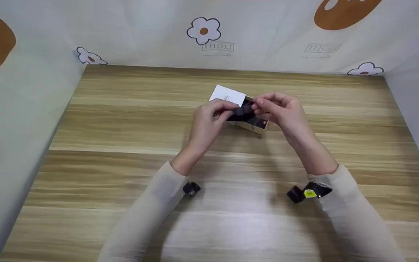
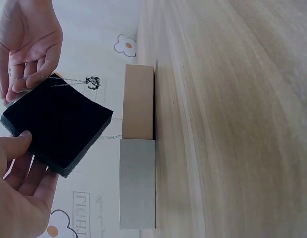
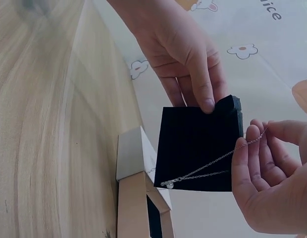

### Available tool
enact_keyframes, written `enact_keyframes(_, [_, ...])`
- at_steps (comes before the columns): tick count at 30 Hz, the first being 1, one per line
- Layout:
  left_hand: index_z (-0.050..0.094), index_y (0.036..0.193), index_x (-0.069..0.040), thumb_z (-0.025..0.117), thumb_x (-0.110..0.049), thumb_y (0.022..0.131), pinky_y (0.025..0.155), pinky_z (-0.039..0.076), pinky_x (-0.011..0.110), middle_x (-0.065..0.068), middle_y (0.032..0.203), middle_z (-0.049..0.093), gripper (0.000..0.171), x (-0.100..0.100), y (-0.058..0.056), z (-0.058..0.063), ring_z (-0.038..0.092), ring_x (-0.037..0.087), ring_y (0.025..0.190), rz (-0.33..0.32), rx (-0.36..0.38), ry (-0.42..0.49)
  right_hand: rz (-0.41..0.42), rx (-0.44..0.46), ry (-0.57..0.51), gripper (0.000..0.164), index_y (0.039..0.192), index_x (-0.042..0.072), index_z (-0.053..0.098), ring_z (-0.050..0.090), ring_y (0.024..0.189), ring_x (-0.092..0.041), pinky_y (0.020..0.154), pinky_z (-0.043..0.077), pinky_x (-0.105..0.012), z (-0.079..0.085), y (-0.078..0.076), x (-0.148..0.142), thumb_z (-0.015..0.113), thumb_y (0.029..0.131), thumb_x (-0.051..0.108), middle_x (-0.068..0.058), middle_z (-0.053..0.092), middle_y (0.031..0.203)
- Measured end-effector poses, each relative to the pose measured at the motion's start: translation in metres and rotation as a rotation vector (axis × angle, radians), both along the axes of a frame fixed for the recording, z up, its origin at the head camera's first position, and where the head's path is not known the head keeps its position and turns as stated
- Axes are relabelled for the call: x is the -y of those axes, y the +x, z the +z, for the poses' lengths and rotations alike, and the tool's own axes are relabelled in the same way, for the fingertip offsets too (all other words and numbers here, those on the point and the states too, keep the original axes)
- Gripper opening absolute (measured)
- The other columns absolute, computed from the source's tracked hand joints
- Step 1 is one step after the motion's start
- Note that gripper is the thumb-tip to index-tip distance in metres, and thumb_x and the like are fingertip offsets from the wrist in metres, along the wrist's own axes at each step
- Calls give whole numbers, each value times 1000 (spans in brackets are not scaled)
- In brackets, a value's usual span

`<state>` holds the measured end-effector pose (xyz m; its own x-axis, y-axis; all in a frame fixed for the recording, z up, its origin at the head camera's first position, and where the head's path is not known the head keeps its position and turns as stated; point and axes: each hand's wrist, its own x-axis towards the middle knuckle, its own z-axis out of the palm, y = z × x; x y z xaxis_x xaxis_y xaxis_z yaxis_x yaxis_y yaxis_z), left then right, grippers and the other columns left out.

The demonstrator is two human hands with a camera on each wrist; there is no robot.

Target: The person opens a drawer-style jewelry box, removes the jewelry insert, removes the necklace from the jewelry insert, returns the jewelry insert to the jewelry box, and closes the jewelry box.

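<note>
A square black foam pad (image 2: pixel 59 124) is pinched in my left hand (image 1: pixel 209 116), thumb on its dark face and fingers behind. Between thumb and forefinger, my right hand (image 1: pixel 284 109) grips the fine silver chain of a necklace (image 3: pixel 208 165). From there the chain runs across the pad's face in the right wrist view, and a small pendant (image 3: pixel 168 184) hangs at the pad's lower corner. The pad is tilted and held over a small jewelry box (image 1: pixel 251 128), whose dark inside shows. Another thin chain (image 2: pixel 111 137) shows behind the pad in the left wrist view.
The box's white cover (image 1: pixel 227 95) sits partly slid off the tan tray (image 2: pixel 138 101) on the wood-grain table (image 1: pixel 122 131). A pale curtain (image 1: pixel 151 32) with flower prints stands behind the table and along both sides.
</note>
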<state>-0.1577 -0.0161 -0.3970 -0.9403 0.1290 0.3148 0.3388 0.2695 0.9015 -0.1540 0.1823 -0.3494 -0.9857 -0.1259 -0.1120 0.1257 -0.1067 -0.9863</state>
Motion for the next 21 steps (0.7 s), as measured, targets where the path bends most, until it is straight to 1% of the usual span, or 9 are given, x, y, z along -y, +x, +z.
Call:
enact_keyframes(2, [77, 101, -5, 69, -2, 90, 89, 57, 22, 9, 103, 76, 13, 0, 0, 0, 69, 15, 100, -5, 2, 7, -14, 18, -26, 14, 87, 11, 71, 70, 72, -8, 74, 61, -21, 0, 0, -2, 63, 95, 3, 2, 73, 78])
enact_keyframes(9, [77, 102, -4, 70, 0, 90, 90, 57, 22, 11, 104, 76, 14, 2, 0, 2, 69, 17, 101, -4, 31, 38, -43, 80, -200, 16, 88, 9, 70, 68, 71, -10, 72, 61, -22, 0, -2, -10, 59, 98, 5, -1, 73, 81])
enact_keyframes(13, [77, 102, -3, 71, -1, 89, 86, 58, 23, 12, 105, 76, 14, 4, -2, 3, 69, 16, 98, 2, 70, 72, -58, 88, -258, 19, 88, 10, 70, 68, 72, -11, 73, 60, -23, -2, -3, -14, 56, 100, 5, -1, 72, 81])
enact_keyframes(16, [76, 102, -1, 71, -1, 89, 86, 58, 23, 13, 105, 76, 14, 6, -3, 5, 70, 17, 98, 8, 98, 112, -70, 81, -294, 22, 89, 10, 71, 68, 72, -11, 74, 60, -22, -4, -3, -15, 53, 101, 4, -1, 72, 82])
enact_keyframes(21, [76, 100, 1, 71, 0, 89, 87, 58, 23, 14, 103, 76, 12, 9, -4, 6, 70, 17, 95, 27, 110, 166, -61, 75, -351, 25, 90, 10, 71, 70, 75, -12, 77, 60, -24, -7, -3, -16, 50, 102, 4, -1, 74, 83])
